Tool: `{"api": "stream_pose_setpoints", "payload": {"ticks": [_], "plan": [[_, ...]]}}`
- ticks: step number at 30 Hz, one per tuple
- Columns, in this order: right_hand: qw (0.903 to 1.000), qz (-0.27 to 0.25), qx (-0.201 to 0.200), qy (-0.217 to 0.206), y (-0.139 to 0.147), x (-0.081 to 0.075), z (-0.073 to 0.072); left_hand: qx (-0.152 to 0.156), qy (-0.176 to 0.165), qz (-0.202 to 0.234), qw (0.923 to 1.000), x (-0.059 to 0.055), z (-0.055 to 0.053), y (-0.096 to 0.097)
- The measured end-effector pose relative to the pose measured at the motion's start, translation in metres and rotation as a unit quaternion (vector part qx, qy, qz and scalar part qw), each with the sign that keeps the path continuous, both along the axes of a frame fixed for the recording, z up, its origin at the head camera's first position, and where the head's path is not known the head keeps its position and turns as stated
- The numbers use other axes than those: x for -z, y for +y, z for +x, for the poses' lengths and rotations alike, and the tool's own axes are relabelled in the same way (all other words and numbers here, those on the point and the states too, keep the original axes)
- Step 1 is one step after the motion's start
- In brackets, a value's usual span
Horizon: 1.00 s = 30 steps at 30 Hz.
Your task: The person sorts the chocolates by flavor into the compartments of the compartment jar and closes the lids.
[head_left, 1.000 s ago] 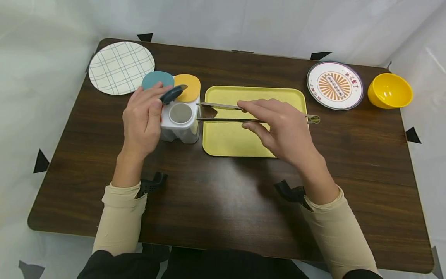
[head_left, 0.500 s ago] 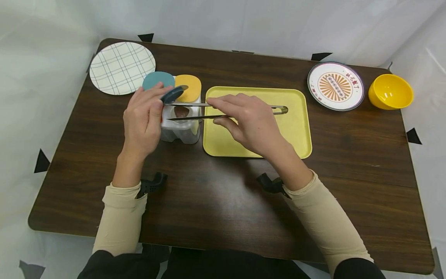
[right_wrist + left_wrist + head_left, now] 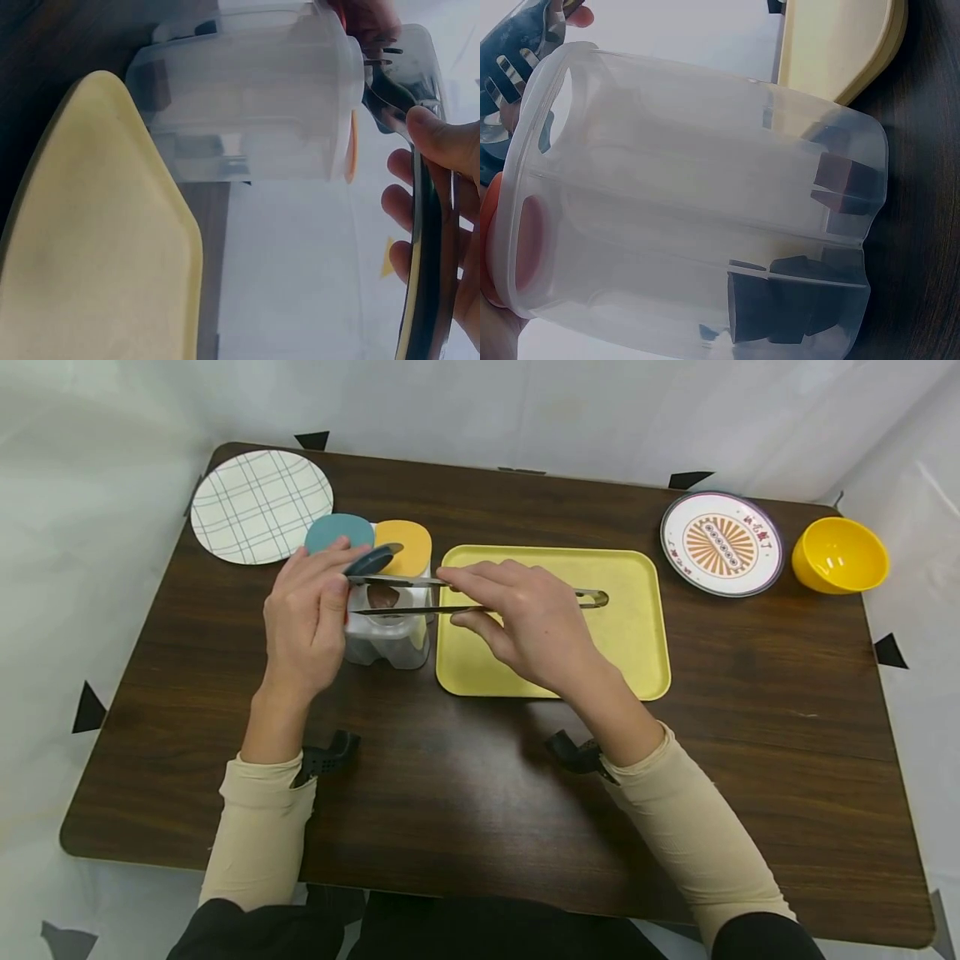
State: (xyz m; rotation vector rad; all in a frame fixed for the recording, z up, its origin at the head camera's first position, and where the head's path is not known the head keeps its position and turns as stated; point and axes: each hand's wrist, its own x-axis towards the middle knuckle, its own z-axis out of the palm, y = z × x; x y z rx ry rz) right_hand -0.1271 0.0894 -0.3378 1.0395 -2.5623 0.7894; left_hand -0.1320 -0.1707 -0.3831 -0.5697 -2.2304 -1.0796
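Observation:
My left hand [image 3: 303,618] pinches a dark blue lid [image 3: 372,561] and holds it tilted up on a translucent multi-compartment storage box [image 3: 390,647]. With my right hand [image 3: 532,622] I grip metal tongs [image 3: 408,582], fingers along one arm and thumb on the other. The tongs' ends are over the box's uncovered round opening. A brown piece [image 3: 383,597] shows between them. Dark blocks [image 3: 772,300] lie at the bottom of the box in the left wrist view. An orange lid [image 3: 491,225] is mostly hidden by my left hand.
A yellow tray [image 3: 480,668] lies right of the box, under my right hand. The box also has a teal lid [image 3: 339,530] and a yellow lid [image 3: 405,547]. Behind stand a checked plate [image 3: 258,510], a printed plate [image 3: 722,545] and a yellow bowl [image 3: 840,556].
My right hand has carried the tongs and the brown piece left, from above the tray to over the box's opening. My left hand and the lid have stayed in place.

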Motion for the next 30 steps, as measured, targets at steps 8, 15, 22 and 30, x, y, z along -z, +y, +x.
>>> {"api": "stream_pose_setpoints", "payload": {"ticks": [8, 15, 22, 30], "plan": [[0.9996, 0.022, 0.006, -0.015, 0.001, -0.002, 0.001, -0.005, -0.003, 0.004, 1.0, 0.001, -0.001, 0.0], [0.9993, 0.025, 0.006, -0.028, 0.006, -0.004, 0.005, -0.007, -0.006, 0.005, 0.9999, 0.001, -0.001, 0.001], [0.9988, 0.015, 0.01, -0.046, 0.017, 0.0, 0.01, -0.003, 0.001, 0.003, 1.0, 0.0, -0.001, 0.002], [0.9929, -0.009, 0.067, -0.098, 0.042, 0.003, 0.013, 0.001, -0.005, 0.001, 1.0, 0.0, -0.001, 0.001]]}}
